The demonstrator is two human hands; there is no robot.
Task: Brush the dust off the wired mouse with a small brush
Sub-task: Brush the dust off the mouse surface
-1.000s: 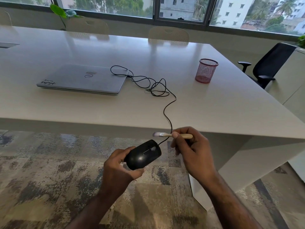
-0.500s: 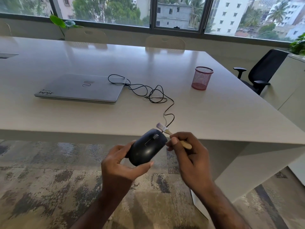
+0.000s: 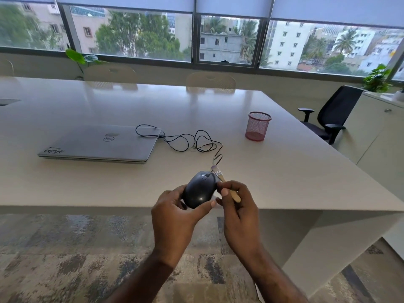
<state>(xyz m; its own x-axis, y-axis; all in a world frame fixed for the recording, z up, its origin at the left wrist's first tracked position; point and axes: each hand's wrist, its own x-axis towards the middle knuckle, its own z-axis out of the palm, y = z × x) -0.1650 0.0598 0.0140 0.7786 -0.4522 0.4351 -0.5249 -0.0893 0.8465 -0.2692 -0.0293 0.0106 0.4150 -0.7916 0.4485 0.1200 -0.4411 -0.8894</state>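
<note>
My left hand (image 3: pixel 175 219) grips a black wired mouse (image 3: pixel 200 189) from below and from the left, holding it just above the table's front edge. Its black cable (image 3: pixel 188 141) runs back in loose loops to the laptop. My right hand (image 3: pixel 238 213) pinches a small brush (image 3: pixel 225 184) with a wooden handle. The bristles sit beside the mouse's front right end, close to where the cable leaves it. Whether they touch the mouse is unclear.
A closed silver laptop (image 3: pixel 102 144) lies on the white table (image 3: pixel 284 171) to the left. A red mesh pen cup (image 3: pixel 258 129) stands at the right. A black office chair (image 3: pixel 330 114) stands beyond the table's right side. Patterned carpet lies below.
Both hands have lifted the mouse and brush up and toward the table. The brush swung from lying sideways above the mouse to pointing forward beside its front right end.
</note>
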